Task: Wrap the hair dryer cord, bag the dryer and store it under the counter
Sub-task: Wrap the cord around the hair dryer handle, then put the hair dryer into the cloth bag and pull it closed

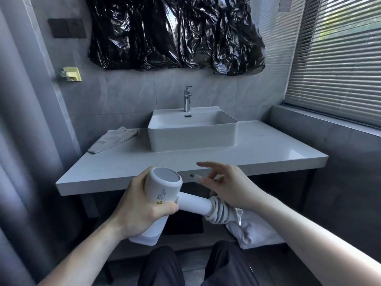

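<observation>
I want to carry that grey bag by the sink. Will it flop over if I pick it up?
Probably yes. The grey cloth pouch lies flat and creased on the counter, so it looks soft and empty, likely light. Lifted by one corner it would probably droop. It seems unlikely to slide or roll.

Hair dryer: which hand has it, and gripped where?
Left hand grips the hair dryer by its body; right hand pinches the plug.

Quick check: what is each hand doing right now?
Left hand: closed around the hair dryer.
Right hand: fingers spread, pinching the plug.
</observation>
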`<control>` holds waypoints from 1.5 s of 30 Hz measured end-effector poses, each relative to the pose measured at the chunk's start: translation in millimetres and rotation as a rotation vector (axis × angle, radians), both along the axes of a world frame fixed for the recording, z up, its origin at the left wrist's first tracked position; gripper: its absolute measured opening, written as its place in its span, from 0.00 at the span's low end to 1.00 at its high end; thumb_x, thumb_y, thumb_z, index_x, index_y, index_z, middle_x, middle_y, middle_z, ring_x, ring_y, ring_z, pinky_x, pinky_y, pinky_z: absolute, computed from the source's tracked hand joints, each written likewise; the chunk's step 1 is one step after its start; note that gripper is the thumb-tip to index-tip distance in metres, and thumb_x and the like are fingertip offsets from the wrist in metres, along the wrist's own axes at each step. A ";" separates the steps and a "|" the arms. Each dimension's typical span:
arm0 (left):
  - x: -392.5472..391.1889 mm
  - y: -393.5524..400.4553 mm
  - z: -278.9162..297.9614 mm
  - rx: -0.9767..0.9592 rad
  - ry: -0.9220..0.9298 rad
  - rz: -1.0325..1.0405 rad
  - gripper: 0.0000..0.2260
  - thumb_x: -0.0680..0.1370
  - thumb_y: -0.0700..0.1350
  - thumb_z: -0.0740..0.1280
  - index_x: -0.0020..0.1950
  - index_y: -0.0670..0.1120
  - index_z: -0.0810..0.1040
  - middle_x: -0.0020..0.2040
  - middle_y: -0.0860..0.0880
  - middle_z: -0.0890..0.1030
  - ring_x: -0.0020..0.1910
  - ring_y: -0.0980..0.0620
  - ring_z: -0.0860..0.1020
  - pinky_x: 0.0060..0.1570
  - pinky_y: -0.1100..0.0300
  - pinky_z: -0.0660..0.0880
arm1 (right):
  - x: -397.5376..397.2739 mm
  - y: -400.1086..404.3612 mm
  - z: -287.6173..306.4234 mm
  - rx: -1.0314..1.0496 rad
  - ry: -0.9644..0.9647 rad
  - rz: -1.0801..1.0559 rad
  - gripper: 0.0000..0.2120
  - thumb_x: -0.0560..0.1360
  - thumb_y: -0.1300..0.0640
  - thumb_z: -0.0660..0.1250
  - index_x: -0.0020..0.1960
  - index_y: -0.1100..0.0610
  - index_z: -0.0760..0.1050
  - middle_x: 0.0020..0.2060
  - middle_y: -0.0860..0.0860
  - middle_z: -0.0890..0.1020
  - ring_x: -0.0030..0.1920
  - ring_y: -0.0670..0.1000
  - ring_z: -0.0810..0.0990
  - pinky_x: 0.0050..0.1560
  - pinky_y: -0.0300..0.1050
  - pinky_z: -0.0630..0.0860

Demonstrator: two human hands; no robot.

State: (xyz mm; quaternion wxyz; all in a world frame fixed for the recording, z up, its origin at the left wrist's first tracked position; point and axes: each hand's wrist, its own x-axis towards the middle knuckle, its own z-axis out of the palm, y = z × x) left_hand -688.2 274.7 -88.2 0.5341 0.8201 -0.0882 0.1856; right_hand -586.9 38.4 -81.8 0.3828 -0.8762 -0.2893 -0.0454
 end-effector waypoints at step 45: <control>303.4 289.9 -76.5 0.578 0.437 0.726 0.17 0.76 0.58 0.72 0.62 0.52 0.80 0.72 0.50 0.73 0.73 0.46 0.73 0.66 0.53 0.71 | 157.1 115.1 -47.5 0.222 0.548 -0.011 0.10 0.72 0.63 0.78 0.35 0.53 0.84 0.25 0.49 0.76 0.26 0.50 0.70 0.25 0.35 0.66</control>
